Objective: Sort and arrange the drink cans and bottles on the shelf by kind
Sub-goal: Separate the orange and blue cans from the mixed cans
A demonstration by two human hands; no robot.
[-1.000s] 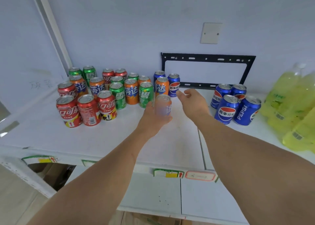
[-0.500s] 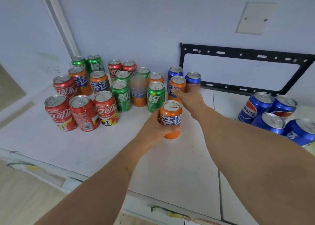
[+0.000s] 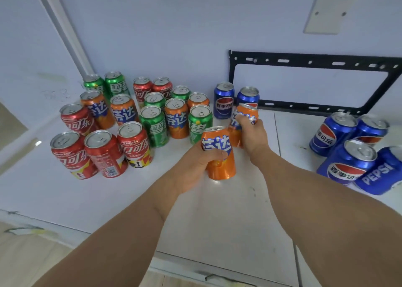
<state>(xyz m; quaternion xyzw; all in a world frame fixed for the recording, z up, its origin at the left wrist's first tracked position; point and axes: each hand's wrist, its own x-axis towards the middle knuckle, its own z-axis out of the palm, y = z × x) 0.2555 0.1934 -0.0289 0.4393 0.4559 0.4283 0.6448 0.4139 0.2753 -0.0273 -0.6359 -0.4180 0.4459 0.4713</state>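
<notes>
Left hand (image 3: 201,163) grips an orange Fanta can (image 3: 219,154) round its lower body, fingers and thumb curled, can upright and close above the white shelf (image 3: 121,202), whether lifted or resting not clear; right hand (image 3: 250,132) wraps a second orange Fanta can (image 3: 244,117) from behind, just in front of two blue Pepsi cans (image 3: 224,100) at the wall; this can tilts slightly and is blurred. Judged handling: tabs look unopened, so cans probably full and fairly heavy for their size; thin aluminium walls stiff while sealed, smooth and possibly slippery; mid-body wrap grip seems right, avoid squeezing near the rim. Contents not visible; all lids in view appear closed. Outward: mixed cluster to the left, green Sprite cans (image 3: 153,125), more orange cans and red Coca-Cola cans (image 3: 102,154) interleaved, not yet grouped; four more Pepsi cans (image 3: 348,156) stand together at right, well apart from the cluster; black wall bracket (image 3: 313,62) behind.
</notes>
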